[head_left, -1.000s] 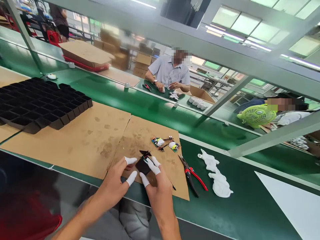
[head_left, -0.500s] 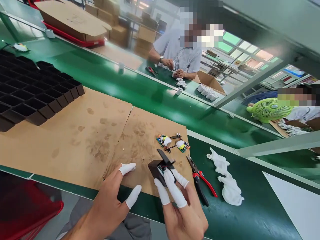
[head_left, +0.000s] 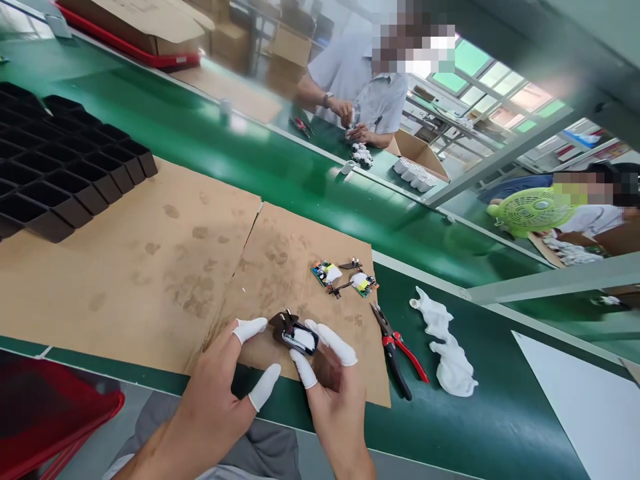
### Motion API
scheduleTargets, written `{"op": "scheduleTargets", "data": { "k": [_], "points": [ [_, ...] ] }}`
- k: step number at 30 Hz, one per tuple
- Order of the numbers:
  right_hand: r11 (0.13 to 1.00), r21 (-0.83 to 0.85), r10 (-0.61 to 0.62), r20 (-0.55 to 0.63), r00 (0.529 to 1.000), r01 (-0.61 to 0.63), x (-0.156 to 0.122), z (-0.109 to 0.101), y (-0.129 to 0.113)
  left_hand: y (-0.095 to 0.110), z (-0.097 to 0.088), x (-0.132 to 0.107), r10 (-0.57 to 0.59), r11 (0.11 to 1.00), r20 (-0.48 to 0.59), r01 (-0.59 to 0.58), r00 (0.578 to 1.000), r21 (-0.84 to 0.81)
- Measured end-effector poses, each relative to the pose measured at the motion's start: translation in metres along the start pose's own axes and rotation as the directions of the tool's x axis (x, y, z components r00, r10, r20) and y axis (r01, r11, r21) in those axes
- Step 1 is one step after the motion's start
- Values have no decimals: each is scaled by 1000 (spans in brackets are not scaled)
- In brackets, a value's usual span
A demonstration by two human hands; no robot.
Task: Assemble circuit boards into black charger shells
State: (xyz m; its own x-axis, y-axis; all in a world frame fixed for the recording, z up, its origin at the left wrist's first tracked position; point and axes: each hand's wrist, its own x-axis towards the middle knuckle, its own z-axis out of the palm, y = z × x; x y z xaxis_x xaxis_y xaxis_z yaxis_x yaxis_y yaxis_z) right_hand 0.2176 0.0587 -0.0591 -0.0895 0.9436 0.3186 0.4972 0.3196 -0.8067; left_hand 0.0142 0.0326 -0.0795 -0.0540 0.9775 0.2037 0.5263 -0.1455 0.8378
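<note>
My right hand [head_left: 333, 373], in white finger cots, grips a small black plastic housing [head_left: 309, 345] between thumb and fingers. White material and part of a circuit board show in its opening, and a black plug plate with metal pins [head_left: 284, 321] sticks out on the left. My left hand [head_left: 235, 373] is open, its capped thumb and forefinger spread apart; the forefinger tip is close to the plug plate, and whether it touches I cannot tell. Beyond the hands, two circuit boards [head_left: 326, 273] with white blobs and wired black plates lie on the cardboard [head_left: 200, 300].
Red-and-black pliers [head_left: 395, 350] lie right of the cardboard, beside crumpled white cloth-like pieces [head_left: 453, 353]. Rows of black housings [head_left: 75, 167] stand at left. A co-worker [head_left: 360, 87] works across the green bench; a green fan [head_left: 537, 207] stands at far right.
My right hand has moved left with the housing and turned it, so its opening and the plug pins now face up, nearer my left hand. The view has shifted slightly.
</note>
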Motion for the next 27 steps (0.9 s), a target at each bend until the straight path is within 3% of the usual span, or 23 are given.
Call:
{"op": "scheduleTargets", "data": {
  "k": [3,6,9,15,18,20,27],
  "points": [
    [998,39,58,-20,998,-57,1,0,0,-3,8,-1,76,985,10,-77,997,152],
    [996,-72,-49,-12,999,48,-1,-1,2,-7,15,-4,153,951,41,-158,987,267],
    [985,-116,-129,1,992,128,-2,-3,3,-8,18,-5,185,941,75,-199,980,274],
    [998,58,-27,101,995,21,1,-6,4,1,5,11,41,995,97,-50,994,91],
    [995,86,51,72,996,-57,0,-5,6,8,-1,20,-26,1000,112,27,993,-4],
    [998,40,43,15,999,-44,-2,-5,7,9,-1,20,-48,998,94,51,994,-30],
    [977,-176,-122,-8,993,119,-4,-4,-2,5,11,10,182,963,3,-178,983,204]
  ]
}}
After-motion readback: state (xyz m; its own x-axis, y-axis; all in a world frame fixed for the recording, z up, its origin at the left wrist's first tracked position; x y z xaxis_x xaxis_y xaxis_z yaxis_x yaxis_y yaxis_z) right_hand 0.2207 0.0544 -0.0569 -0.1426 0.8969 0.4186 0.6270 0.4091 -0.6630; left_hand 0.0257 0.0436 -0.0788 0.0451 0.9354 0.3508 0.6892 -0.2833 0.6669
